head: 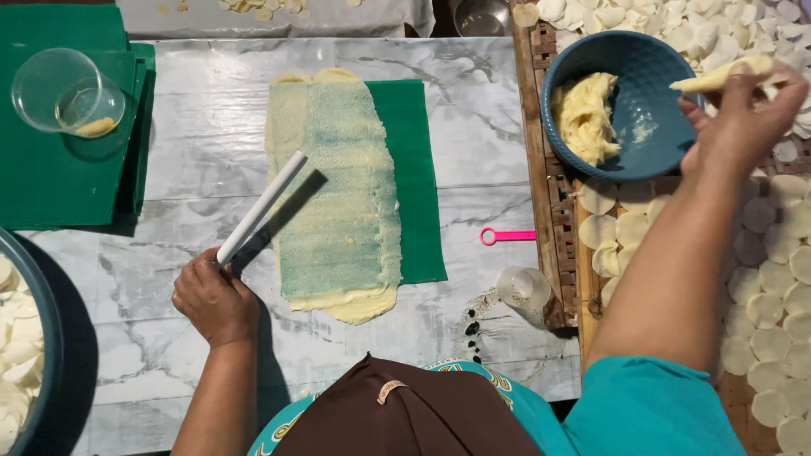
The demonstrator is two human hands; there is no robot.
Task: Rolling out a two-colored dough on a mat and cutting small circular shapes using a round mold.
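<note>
My left hand point(213, 297) grips the near end of a white tube-shaped roller point(262, 206), which slants up and to the right, its far end over the left edge of a thin sheet of pale yellow dough point(338, 194). The dough is spread on a green plastic mat point(416, 177) on the marble tabletop. My right hand point(743, 110) is raised at the right rim of a blue bowl point(650, 101), pinching a strip of yellow dough point(718, 76). A lump of the same dough point(583, 114) lies inside the bowl.
A clear plastic cup point(68, 91) rests on stacked green mats point(59, 169) at the left. A pink ring-handled tool point(505, 236) and a small clear cup point(522, 287) lie right of the mat. Several pale round dough discs point(769, 312) cover a woven tray; a dark bowl point(46, 338) holds more.
</note>
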